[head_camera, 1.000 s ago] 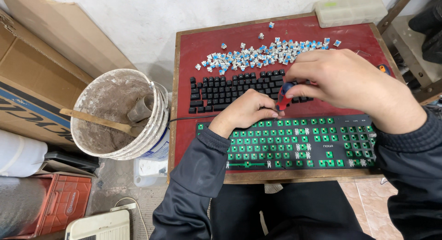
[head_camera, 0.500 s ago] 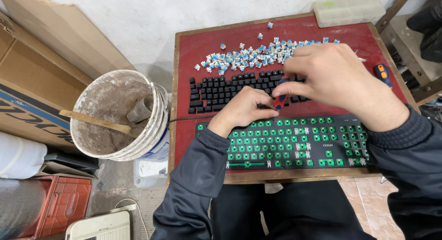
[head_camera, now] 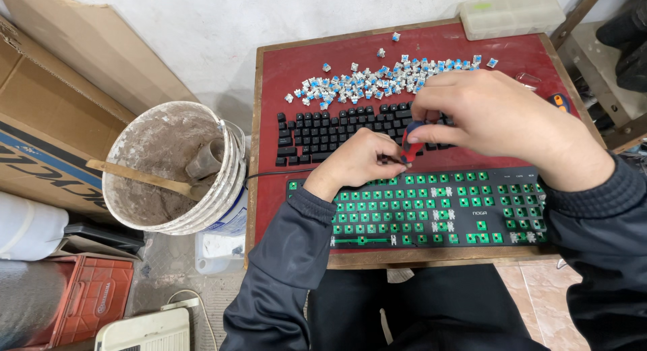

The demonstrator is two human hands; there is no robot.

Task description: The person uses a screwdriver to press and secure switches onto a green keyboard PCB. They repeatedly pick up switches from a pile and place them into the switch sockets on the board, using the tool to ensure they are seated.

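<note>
The red-handled tool (head_camera: 411, 147) is pinched between thumb and fingers of the right hand (head_camera: 502, 118), just above the top edge of the green keyboard circuit board (head_camera: 418, 206), which lies along the near side of the red table (head_camera: 269, 95). The left hand (head_camera: 357, 159) is curled beside the tool, its fingertips drawn together at the tool's tip; whether something small is gripped there cannot be told. A black keyboard (head_camera: 337, 130) is laid behind the board, partly covered by both hands. A scatter of blue-and-white key switches (head_camera: 364, 81) is spread further back. A dirty bucket (head_camera: 168, 169) is seen left of the table.
</note>
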